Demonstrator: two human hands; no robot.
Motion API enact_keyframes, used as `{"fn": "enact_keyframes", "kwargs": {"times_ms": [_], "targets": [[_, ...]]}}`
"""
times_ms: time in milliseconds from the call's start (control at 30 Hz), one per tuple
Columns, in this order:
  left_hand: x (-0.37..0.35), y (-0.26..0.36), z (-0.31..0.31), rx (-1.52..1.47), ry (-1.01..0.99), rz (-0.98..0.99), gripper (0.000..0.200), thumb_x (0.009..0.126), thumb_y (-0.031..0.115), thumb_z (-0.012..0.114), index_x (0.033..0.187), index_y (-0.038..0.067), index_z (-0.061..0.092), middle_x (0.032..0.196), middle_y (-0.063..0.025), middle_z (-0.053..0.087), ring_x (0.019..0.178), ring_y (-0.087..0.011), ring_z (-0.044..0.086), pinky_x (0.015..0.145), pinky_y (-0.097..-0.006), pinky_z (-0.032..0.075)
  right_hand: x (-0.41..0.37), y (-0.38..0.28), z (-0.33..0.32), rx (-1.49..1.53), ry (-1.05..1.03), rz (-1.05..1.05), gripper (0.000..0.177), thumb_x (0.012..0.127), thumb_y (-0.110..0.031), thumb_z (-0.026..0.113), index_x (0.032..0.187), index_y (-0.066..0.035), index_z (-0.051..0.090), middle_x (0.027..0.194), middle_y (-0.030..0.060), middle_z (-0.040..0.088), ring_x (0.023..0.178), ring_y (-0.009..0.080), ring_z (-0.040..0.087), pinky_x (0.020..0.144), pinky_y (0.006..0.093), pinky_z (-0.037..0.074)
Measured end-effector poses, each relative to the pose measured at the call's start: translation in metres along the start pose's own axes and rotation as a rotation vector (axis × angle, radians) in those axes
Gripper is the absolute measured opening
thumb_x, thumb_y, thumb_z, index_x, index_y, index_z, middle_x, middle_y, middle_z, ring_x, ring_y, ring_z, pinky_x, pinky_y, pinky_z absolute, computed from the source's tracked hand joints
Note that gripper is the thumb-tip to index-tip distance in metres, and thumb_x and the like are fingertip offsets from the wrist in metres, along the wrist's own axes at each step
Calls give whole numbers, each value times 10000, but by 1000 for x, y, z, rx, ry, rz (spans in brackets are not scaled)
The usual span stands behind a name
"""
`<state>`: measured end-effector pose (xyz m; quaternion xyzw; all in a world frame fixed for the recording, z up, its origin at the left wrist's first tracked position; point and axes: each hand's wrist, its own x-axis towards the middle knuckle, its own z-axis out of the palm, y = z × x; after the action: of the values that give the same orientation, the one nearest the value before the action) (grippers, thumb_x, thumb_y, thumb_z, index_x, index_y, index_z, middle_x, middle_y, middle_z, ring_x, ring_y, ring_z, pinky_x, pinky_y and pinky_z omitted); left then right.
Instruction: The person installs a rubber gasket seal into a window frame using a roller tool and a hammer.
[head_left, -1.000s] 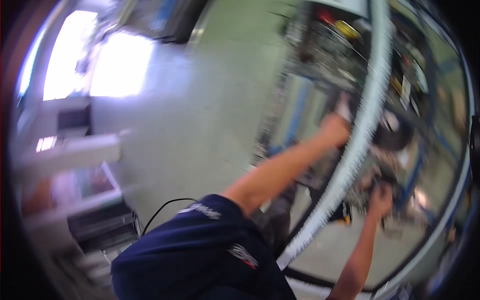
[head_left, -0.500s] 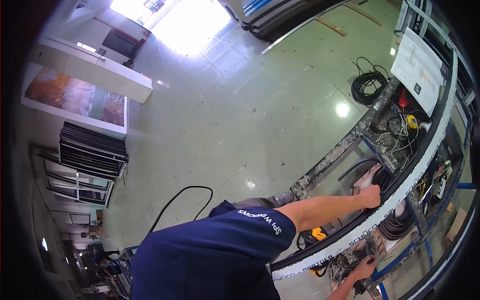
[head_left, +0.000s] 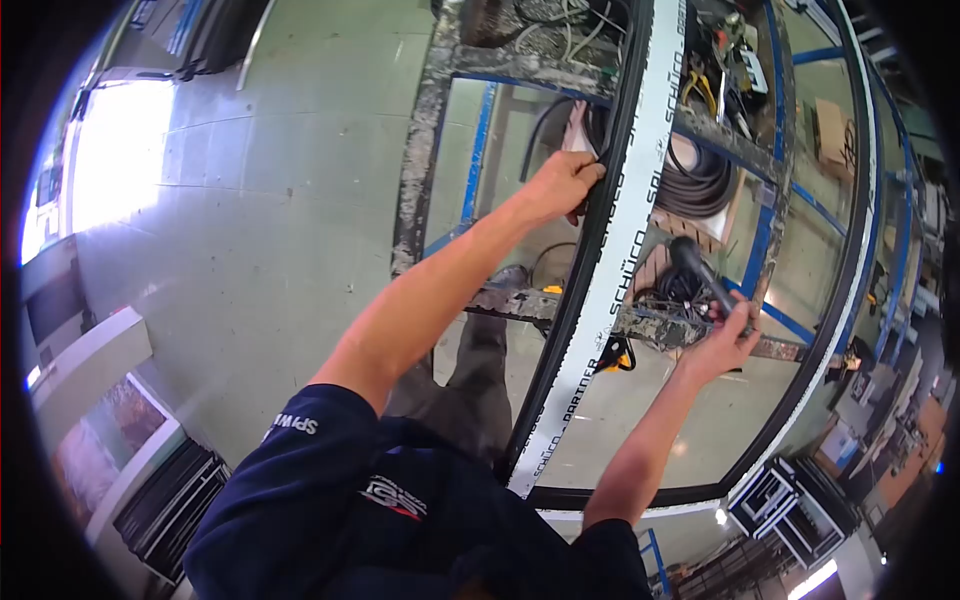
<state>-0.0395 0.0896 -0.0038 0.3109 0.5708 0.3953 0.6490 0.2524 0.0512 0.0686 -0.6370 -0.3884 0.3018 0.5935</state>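
Observation:
A long window frame (head_left: 632,225), with a dark inner edge and a white protective film printed in black letters, runs up through the view. My left hand (head_left: 568,187) is closed at its dark left edge, thumb and fingers pressed together there; the fingertips are partly hidden. My right hand (head_left: 722,345) grips the handle of a black mallet (head_left: 706,272), held inside the frame opening with the head pointing up and left. Below the mallet lie a tangle of dark cable and a coil of black gasket (head_left: 700,185) on a pale slatted board.
The frame rests on a worn metal trestle (head_left: 415,190) with blue bars. Pliers with yellow handles (head_left: 697,90) and other tools lie on its upper shelf. A yellow and black tool (head_left: 618,355) sits below the frame. Dark profiles (head_left: 165,505) lean at lower left.
My view has swung right and down over the frame. My right hand now holds the mallet up inside the opening; earlier it was low beside the trestle. My left hand remains at the frame's edge.

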Motion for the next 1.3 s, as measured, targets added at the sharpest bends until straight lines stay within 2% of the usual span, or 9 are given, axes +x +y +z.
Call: {"fn": "enact_keyframes", "kwargs": {"times_ms": [133, 300, 433, 467, 500, 633, 800, 1167, 1300], "targets": [[0, 1, 1, -81, -17, 16, 282, 1043, 215, 545, 950, -28, 653, 658, -52, 608, 503, -135, 564, 408, -308, 481, -28, -60, 50, 203, -52, -220, 234, 1012, -197, 605, 1120, -5, 525, 1037, 179, 678, 735, 191, 616, 638, 268, 520], [4, -7, -5, -72, -59, 46, 287, 1047, 221, 543, 973, -36, 646, 669, -45, 612, 515, -116, 569, 425, -312, 471, -52, -64, 114, 58, -196, -419, 413, 999, -386, 653, 1120, -18, 508, 1008, 215, 681, 739, 190, 621, 582, 253, 501], [9, -16, -5, 8, 51, 279, 232, 1000, 182, 599, 953, -41, 645, 703, -193, 618, 587, -288, 610, 597, -428, 488, -64, -59, 147, -81, -213, -459, 521, 953, -484, 696, 1113, -25, 508, 962, 216, 688, 767, 203, 641, 568, 239, 504], [8, -18, -4, -61, 37, 222, 189, 973, 141, 600, 921, -37, 634, 780, -262, 619, 698, -434, 612, 687, -489, 473, -69, -58, 154, -122, -218, -477, 524, 948, -482, 702, 1112, -23, 507, 956, 218, 688, 774, 206, 645, 569, 239, 510], [7, -15, -5, -37, 47, 214, 188, 971, 137, 594, 909, -37, 629, 793, -269, 624, 725, -455, 609, 692, -500, 472, -72, -57, 160, -162, -221, -497, 527, 944, -480, 709, 1111, -22, 506, 950, 220, 689, 782, 209, 649, 570, 238, 516], [2, -15, -1, 21, 100, 209, 160, 972, 119, 556, 907, -22, 594, 811, -282, 631, 806, -501, 602, 710, -540, 466, -78, -49, 173, -216, -223, -537, 414, 942, -295, 758, 1109, -9, 509, 934, 228, 687, 803, 222, 658, 578, 273, 555], [-5, -16, 4, 85, 124, 214, 166, 982, 143, 539, 946, -11, 587, 792, -288, 620, 825, -517, 587, 708, -564, 456, -73, -49, 201, -369, -188, -628, 257, 889, 9, 765, 1044, 16, 559, 932, 175, 703, 795, 169, 640, 754, 294, 546], [-5, -10, -1, 118, 97, 211, 217, 973, 159, 530, 1026, -31, 621, 808, -292, 648, 782, -497, 631, 704, -562, 493, -60, -115, 228, -816, -444, -89, 162, 883, -93, 802, 950, -11, 680, 831, 76, 713, 656, 92, 627, 563, 244, 504], [-8, -14, 3, 129, 132, 241, 216, 957, 152, 542, 1036, -31, 625, 783, -290, 649, 765, -498, 632, 700, -569, 495, -74, -128, 217, -1136, -522, -60, 201, 899, -160, 784, 1030, -9, 765, 576, 23, 571, 526, 48, 499, 477, 260, 387]]}}
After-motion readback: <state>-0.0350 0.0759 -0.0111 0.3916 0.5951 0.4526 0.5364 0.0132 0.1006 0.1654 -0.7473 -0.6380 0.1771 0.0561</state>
